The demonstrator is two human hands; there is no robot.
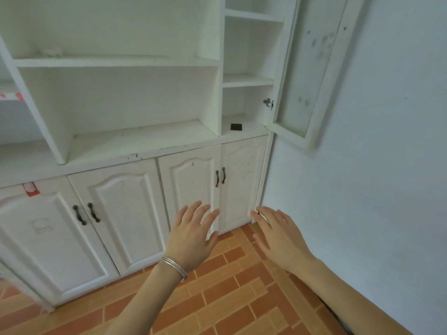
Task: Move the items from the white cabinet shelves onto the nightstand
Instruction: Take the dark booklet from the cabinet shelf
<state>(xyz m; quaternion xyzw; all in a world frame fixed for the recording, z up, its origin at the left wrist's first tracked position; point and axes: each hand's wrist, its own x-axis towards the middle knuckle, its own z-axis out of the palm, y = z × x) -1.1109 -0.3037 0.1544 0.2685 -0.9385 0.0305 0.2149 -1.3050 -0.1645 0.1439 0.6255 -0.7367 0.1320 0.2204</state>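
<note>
A white cabinet with open shelves fills the upper left. A small black flat item lies on the lowest shelf of the narrow right compartment. A pale crumpled thing sits on the upper left shelf. A red and white item shows at the far left edge. My left hand, with a silver bangle on the wrist, is held out with fingers spread and holds nothing. My right hand is also held out with straight fingers, empty. Both hands hover in front of the lower doors, well below the black item. No nightstand is in view.
A glass-paned cabinet door stands swung open at the right, close to the white wall. Closed lower doors with dark handles run along the bottom. A red sticker marks the left door. The floor is orange brick tile.
</note>
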